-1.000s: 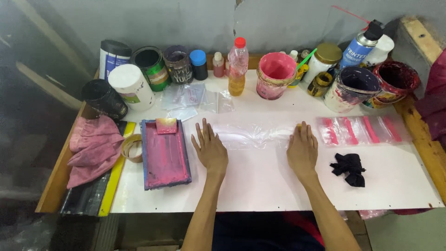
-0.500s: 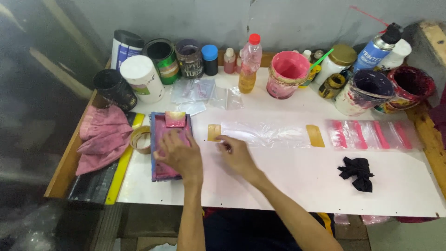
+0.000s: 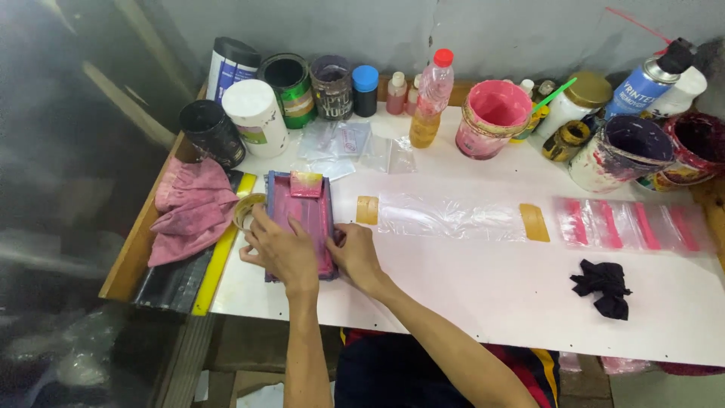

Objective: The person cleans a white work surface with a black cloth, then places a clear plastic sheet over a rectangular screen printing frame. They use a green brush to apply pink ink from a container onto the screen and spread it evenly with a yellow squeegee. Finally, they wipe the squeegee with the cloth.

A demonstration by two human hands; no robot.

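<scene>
Hands on a small rectangular pink-stained printing screen with a dark frame (image 3: 300,224), which lies flat on the white bench (image 3: 483,295) toward its left near part. Left hand (image 3: 281,245) rests palm down across the screen's near left half, fingers spread, grip wide and flat, thumb side over the left frame edge. Right hand (image 3: 353,253) clasps the screen's right near frame edge, fingers curled onto it. A square pink ink-stained squeegee pad (image 3: 306,183) sits on the far end of the screen. Just left of the screen: a roll of tan tape (image 3: 246,209), partly under the left hand's fingers, then a yellow-edged black squeegee bar (image 3: 198,264) and a crumpled pink rag (image 3: 190,209) at the bench's left edge. Right of the screen a clear plastic bag (image 3: 450,217) lies flat, held down by a tan tape strip at each end. Farther right, a clear sheet with pink printed stripes (image 3: 630,225). A crumpled black cloth (image 3: 606,285) lies near right, well apart from the hands. Along the far edge: tins, jars, a pink-stained paint bucket (image 3: 489,119), a plastic bottle with orange liquid and red cap (image 3: 431,100), a blue spray can (image 3: 651,74).
</scene>
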